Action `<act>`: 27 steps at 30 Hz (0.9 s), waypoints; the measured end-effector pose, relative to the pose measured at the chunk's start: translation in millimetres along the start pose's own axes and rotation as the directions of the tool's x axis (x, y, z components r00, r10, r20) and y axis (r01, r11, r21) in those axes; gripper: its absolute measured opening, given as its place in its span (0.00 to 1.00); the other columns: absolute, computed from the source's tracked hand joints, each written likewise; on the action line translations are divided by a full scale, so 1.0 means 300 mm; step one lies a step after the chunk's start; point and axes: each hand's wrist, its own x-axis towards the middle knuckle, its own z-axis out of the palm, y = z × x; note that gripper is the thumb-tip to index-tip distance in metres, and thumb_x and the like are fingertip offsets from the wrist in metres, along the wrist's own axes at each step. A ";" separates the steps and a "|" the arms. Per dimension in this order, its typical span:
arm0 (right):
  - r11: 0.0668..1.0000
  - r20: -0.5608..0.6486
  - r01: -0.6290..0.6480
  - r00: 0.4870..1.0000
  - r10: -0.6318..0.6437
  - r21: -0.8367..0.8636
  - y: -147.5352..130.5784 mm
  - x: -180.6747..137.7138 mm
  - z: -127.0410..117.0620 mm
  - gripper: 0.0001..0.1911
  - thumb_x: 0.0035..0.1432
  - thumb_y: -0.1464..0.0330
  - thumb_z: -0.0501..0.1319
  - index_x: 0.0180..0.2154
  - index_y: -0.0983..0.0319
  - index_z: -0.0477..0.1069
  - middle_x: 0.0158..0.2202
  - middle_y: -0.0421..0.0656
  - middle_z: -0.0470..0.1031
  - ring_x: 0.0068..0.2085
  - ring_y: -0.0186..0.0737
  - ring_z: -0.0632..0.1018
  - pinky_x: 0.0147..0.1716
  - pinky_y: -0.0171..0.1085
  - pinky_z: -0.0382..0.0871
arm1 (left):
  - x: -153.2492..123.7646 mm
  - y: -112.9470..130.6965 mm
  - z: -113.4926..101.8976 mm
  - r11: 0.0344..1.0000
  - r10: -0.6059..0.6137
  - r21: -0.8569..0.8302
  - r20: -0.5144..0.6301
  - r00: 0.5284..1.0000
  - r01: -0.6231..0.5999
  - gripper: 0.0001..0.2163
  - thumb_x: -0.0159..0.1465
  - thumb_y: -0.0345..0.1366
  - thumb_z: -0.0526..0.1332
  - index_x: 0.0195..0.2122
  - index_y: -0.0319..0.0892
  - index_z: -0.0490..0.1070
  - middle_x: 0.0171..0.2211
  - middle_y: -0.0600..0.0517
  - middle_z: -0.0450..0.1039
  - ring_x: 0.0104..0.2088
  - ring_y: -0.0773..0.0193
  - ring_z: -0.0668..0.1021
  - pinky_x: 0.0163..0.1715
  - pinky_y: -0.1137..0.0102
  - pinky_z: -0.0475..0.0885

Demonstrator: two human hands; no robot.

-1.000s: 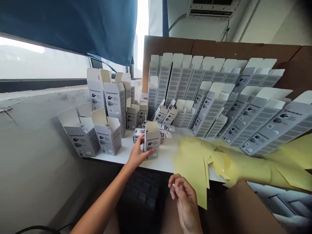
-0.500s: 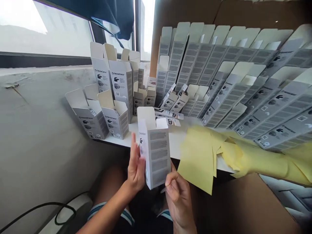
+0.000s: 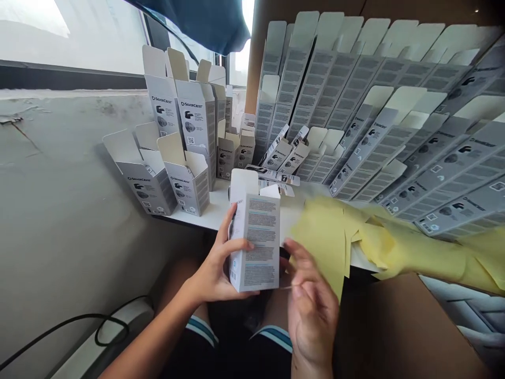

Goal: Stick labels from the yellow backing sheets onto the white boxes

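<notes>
My left hand (image 3: 215, 268) grips a grey-and-white printed carton (image 3: 257, 242) with its top flap open, held upright over my lap in front of the white table edge (image 3: 213, 218). My right hand (image 3: 311, 305) hovers just to the right of the carton, blurred by motion, fingers loosely curled, and what they pinch, if anything, is too small to make out. Yellow paper sheets (image 3: 327, 242) lie on the table right beside that hand.
Several erected open cartons (image 3: 185, 184) stand at the table's left. Rows of flat folded cartons (image 3: 355, 105) lean against a brown cardboard wall (image 3: 272, 10). A brown cardboard box (image 3: 398, 326) sits lower right. A black cable (image 3: 98, 329) loops lower left beside a grey wall.
My left hand lifted the carton off the table and brought it toward my lap, turning its text side to me. My right hand rose to the carton's right side.
</notes>
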 end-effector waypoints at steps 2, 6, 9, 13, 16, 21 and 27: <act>0.928 -0.081 0.286 0.947 -0.312 -0.238 -0.002 0.009 -0.008 0.06 0.60 0.73 0.59 0.35 0.55 0.71 0.36 0.44 0.70 0.39 0.44 0.72 0.38 0.44 0.68 | -0.004 -0.001 0.003 1.000 -0.014 -0.015 -0.064 0.998 0.013 0.28 0.55 0.48 0.74 0.53 0.48 0.67 0.75 0.44 0.30 0.73 0.35 0.44 0.65 0.40 0.56; 0.608 0.228 0.646 0.749 -0.623 -0.462 -0.011 0.034 -0.004 0.17 0.53 0.80 0.60 0.42 0.56 0.72 0.28 0.39 0.66 0.29 0.38 0.67 0.26 0.39 0.65 | -0.011 0.002 0.008 0.998 -0.025 -0.058 -0.089 0.996 0.020 0.27 0.55 0.47 0.74 0.53 0.49 0.67 0.75 0.44 0.29 0.72 0.33 0.47 0.64 0.40 0.59; 0.427 0.343 0.781 0.597 -0.725 -0.457 -0.019 0.055 0.015 0.15 0.52 0.82 0.61 0.39 0.59 0.72 0.26 0.39 0.69 0.26 0.35 0.68 0.24 0.38 0.68 | -0.014 -0.003 0.010 0.998 -0.008 -0.069 -0.096 0.995 0.001 0.29 0.54 0.45 0.75 0.54 0.50 0.66 0.75 0.46 0.28 0.73 0.33 0.46 0.63 0.40 0.60; 0.361 0.374 0.837 0.515 -0.771 -0.411 -0.022 0.074 0.024 0.11 0.51 0.84 0.63 0.35 0.64 0.72 0.25 0.39 0.70 0.26 0.34 0.69 0.23 0.38 0.68 | -0.014 -0.010 0.005 0.997 0.017 -0.075 -0.113 0.993 -0.026 0.31 0.52 0.42 0.77 0.54 0.49 0.65 0.75 0.44 0.30 0.73 0.34 0.45 0.64 0.39 0.57; 0.358 0.398 0.849 0.506 -0.765 -0.389 -0.010 0.076 0.018 0.11 0.51 0.84 0.63 0.35 0.65 0.72 0.26 0.41 0.71 0.26 0.35 0.70 0.23 0.38 0.68 | -0.013 -0.005 0.000 0.998 0.004 -0.068 -0.118 0.993 -0.012 0.31 0.52 0.41 0.77 0.54 0.49 0.65 0.75 0.43 0.30 0.73 0.34 0.45 0.65 0.38 0.56; 0.356 0.390 0.854 0.496 -0.776 -0.379 0.021 0.068 0.016 0.12 0.52 0.84 0.64 0.36 0.64 0.72 0.26 0.40 0.71 0.26 0.36 0.71 0.24 0.39 0.70 | -0.011 0.002 -0.002 0.999 0.008 -0.041 -0.111 0.994 -0.012 0.29 0.54 0.43 0.75 0.54 0.49 0.65 0.75 0.44 0.31 0.73 0.35 0.45 0.66 0.39 0.55; 0.395 0.427 0.837 0.537 -0.728 -0.379 0.026 0.070 0.022 0.14 0.53 0.83 0.62 0.40 0.63 0.72 0.25 0.39 0.71 0.26 0.36 0.71 0.23 0.38 0.71 | -0.012 -0.008 -0.003 0.999 -0.014 -0.051 -0.119 0.993 0.008 0.30 0.54 0.45 0.75 0.55 0.49 0.64 0.75 0.44 0.32 0.73 0.36 0.45 0.66 0.38 0.55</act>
